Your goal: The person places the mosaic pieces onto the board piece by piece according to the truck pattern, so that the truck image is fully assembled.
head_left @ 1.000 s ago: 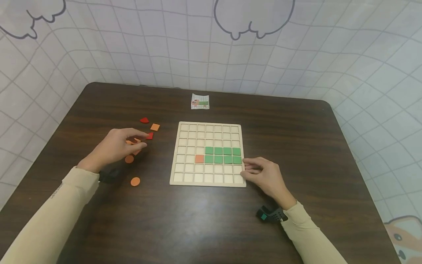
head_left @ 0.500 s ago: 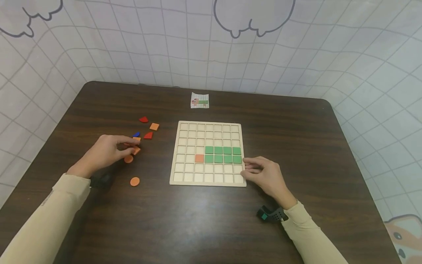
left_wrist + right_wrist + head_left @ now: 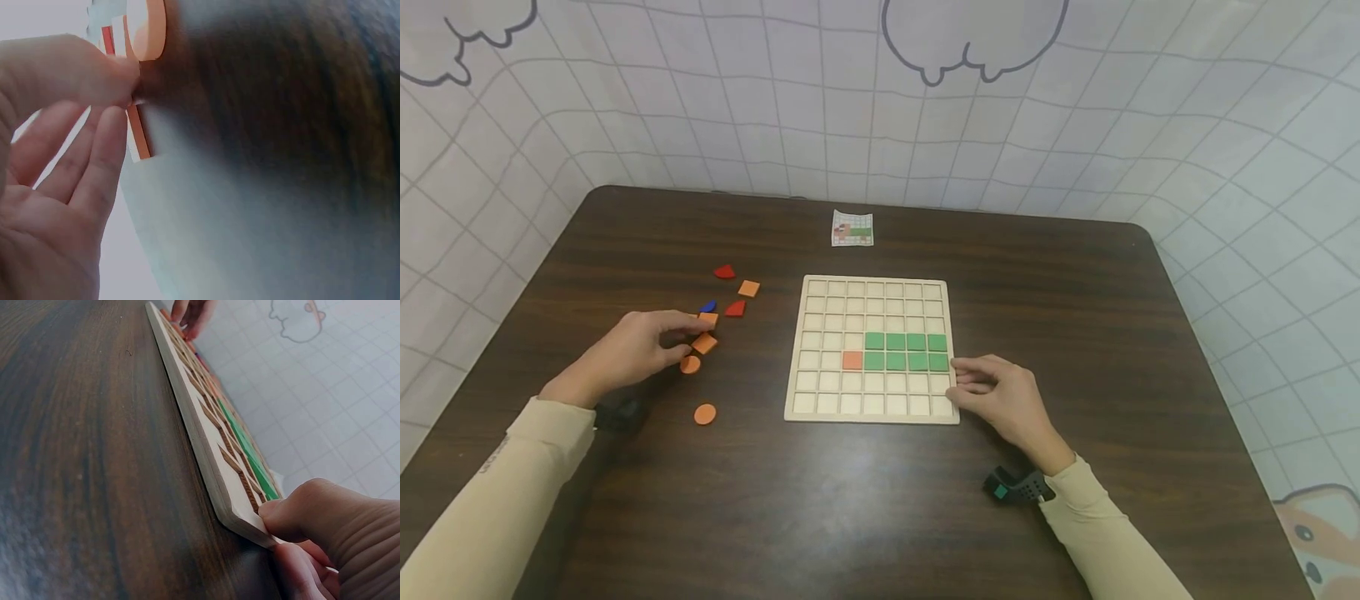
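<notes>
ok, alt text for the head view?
Left hand over loose coloured pieces; right hand holds the right edge of a pale grid board bearing eight green squares and one orange square. A printed card lies beyond on the dark table.

No word, brand or number could be read. Small dark lettering [image 3: 493,456] ran along the left sleeve [image 3: 512,492], near the cuff, too tiny and blurred to make out. The paper card [image 3: 852,228] on the surface [image 3: 880,508] bore a printed grid with reddish and green squares.
</notes>
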`<state>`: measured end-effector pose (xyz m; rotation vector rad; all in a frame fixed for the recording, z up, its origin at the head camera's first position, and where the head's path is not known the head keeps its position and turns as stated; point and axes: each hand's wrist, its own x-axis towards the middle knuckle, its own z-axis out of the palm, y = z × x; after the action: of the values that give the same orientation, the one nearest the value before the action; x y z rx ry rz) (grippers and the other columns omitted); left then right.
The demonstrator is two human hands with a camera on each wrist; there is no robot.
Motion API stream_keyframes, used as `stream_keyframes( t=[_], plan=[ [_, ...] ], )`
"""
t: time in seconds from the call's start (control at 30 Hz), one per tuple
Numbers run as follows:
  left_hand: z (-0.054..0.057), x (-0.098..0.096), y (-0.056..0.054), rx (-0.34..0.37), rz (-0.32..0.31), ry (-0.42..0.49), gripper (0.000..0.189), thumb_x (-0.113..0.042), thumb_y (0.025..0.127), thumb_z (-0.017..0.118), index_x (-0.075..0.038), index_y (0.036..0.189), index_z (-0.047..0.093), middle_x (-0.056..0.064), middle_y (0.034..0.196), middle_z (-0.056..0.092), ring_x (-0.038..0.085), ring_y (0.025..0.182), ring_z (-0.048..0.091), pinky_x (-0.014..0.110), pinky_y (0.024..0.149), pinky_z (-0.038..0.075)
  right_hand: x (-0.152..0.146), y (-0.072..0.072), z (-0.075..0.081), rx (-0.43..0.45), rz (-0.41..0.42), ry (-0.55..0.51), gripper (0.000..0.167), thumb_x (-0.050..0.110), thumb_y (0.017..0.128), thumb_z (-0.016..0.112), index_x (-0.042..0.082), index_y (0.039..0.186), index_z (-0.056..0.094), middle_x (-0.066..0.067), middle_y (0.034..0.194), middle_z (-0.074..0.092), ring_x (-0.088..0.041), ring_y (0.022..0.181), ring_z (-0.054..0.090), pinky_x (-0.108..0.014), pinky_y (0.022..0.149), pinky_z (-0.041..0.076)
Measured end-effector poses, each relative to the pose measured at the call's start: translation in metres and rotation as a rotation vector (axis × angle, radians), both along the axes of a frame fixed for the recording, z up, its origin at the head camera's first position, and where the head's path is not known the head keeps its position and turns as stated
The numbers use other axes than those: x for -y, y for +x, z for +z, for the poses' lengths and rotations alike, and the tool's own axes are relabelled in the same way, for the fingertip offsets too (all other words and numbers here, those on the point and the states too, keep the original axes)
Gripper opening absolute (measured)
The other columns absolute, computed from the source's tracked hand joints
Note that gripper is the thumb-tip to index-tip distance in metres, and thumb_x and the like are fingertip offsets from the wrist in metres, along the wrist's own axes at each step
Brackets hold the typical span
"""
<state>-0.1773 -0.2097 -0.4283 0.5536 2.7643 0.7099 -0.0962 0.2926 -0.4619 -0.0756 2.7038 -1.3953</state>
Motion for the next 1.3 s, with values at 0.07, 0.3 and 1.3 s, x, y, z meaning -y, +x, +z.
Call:
stream_keyframes(
  t=[0.07, 0.3, 1.3],
  plan=[
    [-0.0001, -0.0001, 0.0, 0.01, -0.009, -0.006, 0.048, 0.0, 0.092, 0.07, -0.008, 0.14, 0.065, 0.019, 0.131, 0.072, 0.033, 0.115, 0.071, 0.049, 0.092, 0.057, 0.0003, 0.0005, 0.0001, 0.004, 0.001, -0.004, 0.04, 0.019, 0.085, 0.084, 0.013, 0.123, 0.076, -0.006, 0.11, 0.076, -0.018, 0.098, 0.079, -0.018, 0.08, 0.061],
    [-0.0031, -0.0012, -0.0007, -0.017, -0.012, -0.016, 0.042, -0.005, 0.091, 0.075, -0.01, 0.133, 0.07, 0.012, 0.123, 0.076, 0.027, 0.109, 0.071, 0.045, 0.09, 0.056, 0.0002, 0.0012, 0.0002, 0.002, 0.004, -0.009, 0.04, 0.019, 0.085, 0.084, 0.013, 0.124, 0.076, -0.006, 0.111, 0.076, -0.019, 0.099, 0.078, -0.018, 0.081, 0.061],
    [0.0006, -0.0061, -0.0065, 0.05, -0.01, -0.025, 0.036, -0.015, 0.092, 0.077, -0.005, 0.126, 0.072, 0.011, 0.114, 0.076, 0.029, 0.105, 0.073, 0.045, 0.087, 0.061, -0.0006, 0.0013, 0.0013, 0.005, 0.007, -0.023, 0.039, 0.019, 0.085, 0.084, 0.012, 0.124, 0.076, -0.006, 0.113, 0.076, -0.021, 0.1, 0.078, -0.017, 0.08, 0.061]
  ],
)
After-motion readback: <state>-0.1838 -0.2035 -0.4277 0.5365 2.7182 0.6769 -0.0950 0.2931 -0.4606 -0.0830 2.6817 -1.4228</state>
